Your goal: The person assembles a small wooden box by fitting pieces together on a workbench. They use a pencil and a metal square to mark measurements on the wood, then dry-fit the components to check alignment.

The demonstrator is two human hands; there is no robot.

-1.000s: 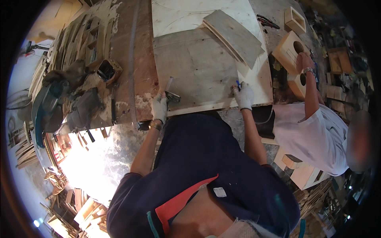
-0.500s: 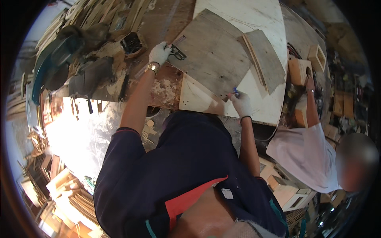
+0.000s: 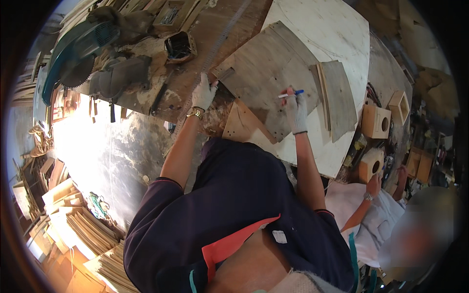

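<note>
My left hand [image 3: 202, 94], in a pale glove, is at the left edge of a grey-brown plywood panel [image 3: 266, 63]. Its fingers are closed round a combination square, mostly hidden by the hand; a short end of its blade [image 3: 226, 74] shows over the panel's corner. Above the same panel, my gloved right hand [image 3: 296, 110] grips a white pen [image 3: 284, 95] with a blue end, its fingertips bare. A smaller grey board [image 3: 340, 100] with a pale wooden strip along its side lies to the right. Beneath them is a large white sheet [image 3: 337, 29].
On the left stand a teal circular saw [image 3: 80, 58] with its blade exposed and a box of small items [image 3: 180, 47]. At the right a co-worker's hand [image 3: 373, 185] is beside wooden boxes with round holes [image 3: 375, 121]. Stacked wood strips [image 3: 90, 234] lie at lower left.
My right hand has moved up from the panel's near edge to over its middle, pen still held. My left hand sits lower against the panel. The co-worker's arm has drawn back.
</note>
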